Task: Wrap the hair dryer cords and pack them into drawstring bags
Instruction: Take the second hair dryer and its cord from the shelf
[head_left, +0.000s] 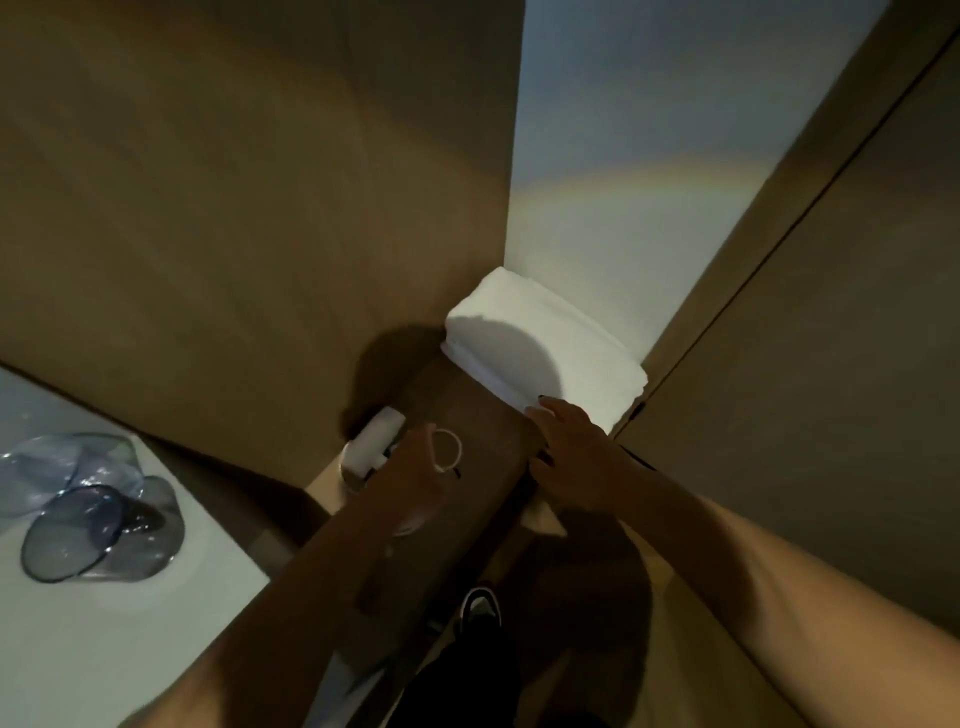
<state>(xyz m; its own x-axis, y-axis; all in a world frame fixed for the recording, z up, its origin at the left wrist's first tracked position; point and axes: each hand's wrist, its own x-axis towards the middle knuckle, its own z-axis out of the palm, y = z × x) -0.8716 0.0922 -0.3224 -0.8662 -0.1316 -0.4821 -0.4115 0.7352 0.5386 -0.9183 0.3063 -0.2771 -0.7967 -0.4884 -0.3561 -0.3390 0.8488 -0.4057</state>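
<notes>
A white hair dryer lies on a narrow wooden shelf, against the brown wall. Its white cord loops in a ring beside it. My left hand is over the dryer's near end with the cord looped by its fingers; the grip itself is dim and partly hidden. My right hand lies with fingers spread at the shelf's right side, fingertips touching the front edge of a stack of folded white towels. No drawstring bag is in view.
Brown panels close in the shelf on the left and right, with a pale wall behind the towels. A white counter at lower left carries bluish glass dishes. A dark shoe shows on the floor below.
</notes>
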